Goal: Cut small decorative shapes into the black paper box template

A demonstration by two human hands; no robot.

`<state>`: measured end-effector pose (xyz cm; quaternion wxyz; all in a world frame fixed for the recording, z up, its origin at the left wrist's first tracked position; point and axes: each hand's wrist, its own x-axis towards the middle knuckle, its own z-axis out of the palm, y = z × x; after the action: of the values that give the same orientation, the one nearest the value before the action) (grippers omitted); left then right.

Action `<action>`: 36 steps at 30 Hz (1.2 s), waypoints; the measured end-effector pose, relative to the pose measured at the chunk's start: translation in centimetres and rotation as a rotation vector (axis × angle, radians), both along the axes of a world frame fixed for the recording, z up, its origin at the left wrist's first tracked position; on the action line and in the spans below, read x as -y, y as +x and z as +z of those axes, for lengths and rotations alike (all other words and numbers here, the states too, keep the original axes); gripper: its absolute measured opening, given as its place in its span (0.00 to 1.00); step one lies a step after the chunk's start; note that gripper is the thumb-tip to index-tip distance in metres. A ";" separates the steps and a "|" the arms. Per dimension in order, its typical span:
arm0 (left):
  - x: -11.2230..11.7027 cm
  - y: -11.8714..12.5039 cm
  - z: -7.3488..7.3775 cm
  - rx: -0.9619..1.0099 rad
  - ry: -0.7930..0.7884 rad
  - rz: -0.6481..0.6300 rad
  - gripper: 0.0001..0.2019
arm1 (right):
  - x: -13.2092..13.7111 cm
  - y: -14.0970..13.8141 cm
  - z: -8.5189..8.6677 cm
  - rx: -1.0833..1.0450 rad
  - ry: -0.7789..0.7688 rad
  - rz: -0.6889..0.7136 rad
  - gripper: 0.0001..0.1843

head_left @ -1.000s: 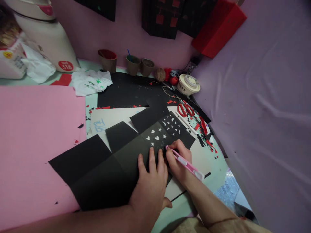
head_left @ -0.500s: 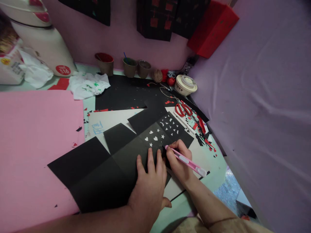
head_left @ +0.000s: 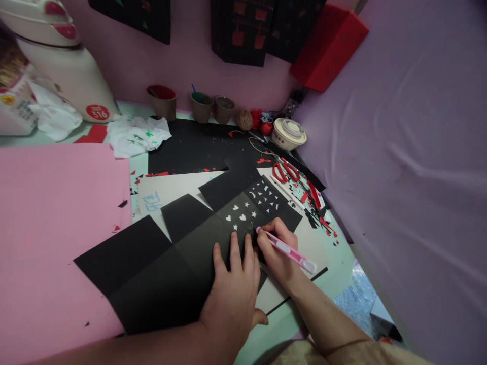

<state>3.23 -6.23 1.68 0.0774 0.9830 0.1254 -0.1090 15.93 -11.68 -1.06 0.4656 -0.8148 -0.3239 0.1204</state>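
Observation:
A sheet of black card (head_left: 152, 279) with flaps and fold lines lies slantwise across the table. Hearts, stars and small shapes are cut through its upper right part, and white paper shows through them. My left hand (head_left: 232, 284) rests flat on the card with fingers spread, fingertips just below the cut-outs. In my right hand (head_left: 279, 248) is a slim pink craft knife (head_left: 287, 251), gripped like a pen. Its front end points at faint drawn outlines (head_left: 249, 229) beside my left fingertips; the blade tip is too small to make out.
Red-handled scissors (head_left: 287, 171), a white pen (head_left: 287, 192) and red and black scraps lie right of the card. Behind stand paint cups (head_left: 201, 107), a twine ball (head_left: 244, 120) and a lidded bowl (head_left: 289, 134). A pink sheet (head_left: 57, 228) covers the left side.
My right hand and the craft knife have shifted very slightly. The whole view has moved a little; my left hand stays on the card.

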 end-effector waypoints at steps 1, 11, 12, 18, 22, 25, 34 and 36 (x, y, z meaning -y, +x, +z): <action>0.0 0.0 0.0 -0.001 -0.003 0.000 0.56 | 0.0 0.0 0.0 0.002 -0.002 0.000 0.10; -0.1 0.1 0.1 -0.016 -0.013 -0.001 0.55 | -0.1 0.0 0.0 0.040 -0.002 0.018 0.11; -0.1 0.1 0.1 -0.020 -0.015 -0.001 0.55 | -0.1 0.0 0.0 0.045 0.000 0.020 0.11; 0.0 0.0 0.1 -0.021 -0.008 0.003 0.55 | 0.0 0.0 0.0 0.038 0.010 0.027 0.11; 0.0 0.0 0.1 -0.025 -0.013 -0.002 0.55 | 0.0 0.0 0.2 0.011 -0.009 0.013 0.10; -0.1 0.1 0.3 -0.033 -0.013 -0.005 0.55 | 0.0 0.1 0.2 0.001 -0.013 0.009 0.11; -0.2 0.0 0.2 -0.037 -0.012 -0.009 0.54 | -0.2 0.2 0.3 0.022 0.001 -0.001 0.11; -0.1 0.0 0.1 -0.035 -0.006 -0.012 0.54 | -0.2 0.2 0.2 0.015 -0.001 0.002 0.11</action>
<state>3.26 -6.13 1.78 0.0776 0.9815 0.1205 -0.1272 16.11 -11.51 -0.84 0.4628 -0.8155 -0.3280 0.1149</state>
